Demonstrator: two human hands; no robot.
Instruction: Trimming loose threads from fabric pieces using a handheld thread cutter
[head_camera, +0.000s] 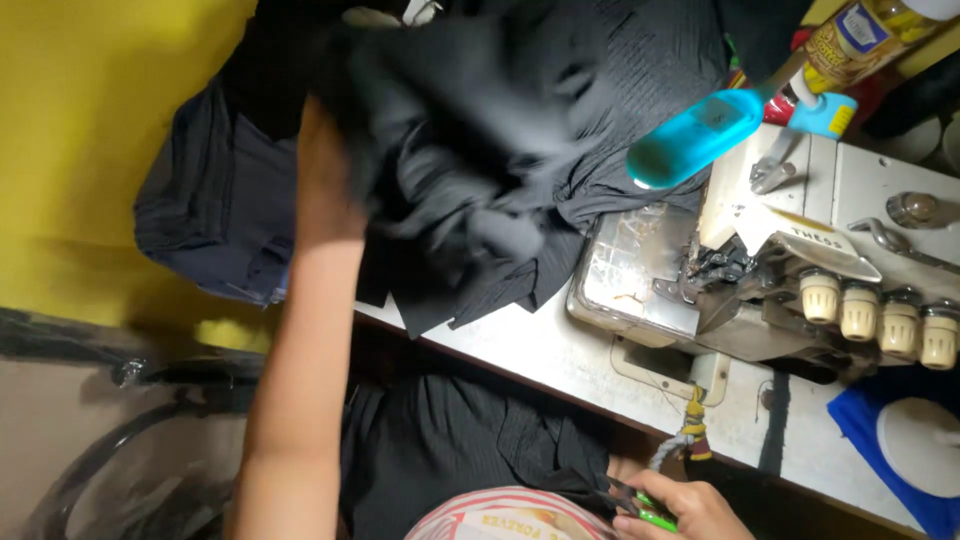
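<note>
The left hand (330, 190) reaches out and grabs the soft black cloth bundle (470, 170), with its fingers tucked deep into the folds. The bundle lies partly on the white worktop (530, 350), and one edge hangs over the side just below the hand. The right hand (675, 510) is low and close to the body. It is closed around small snips with a bright green handle (645, 512).

To the right of the left hand, well past the bundle, sits a cream metal sewing machine (800, 270) with four round pale knobs (880, 315). A see-through blue plastic bottle (700, 135) lies tipped over, just above the machine and touching the far edge of the cloth.

The picture of the cloth is blurry, so I think it is being moved fast. A quick tug could knock the blue bottle off. A loose fold could also catch on the metal parts of the machine and rip. The snips sit right by the dark cloth in the lap (450, 450), so they could poke it.
</note>
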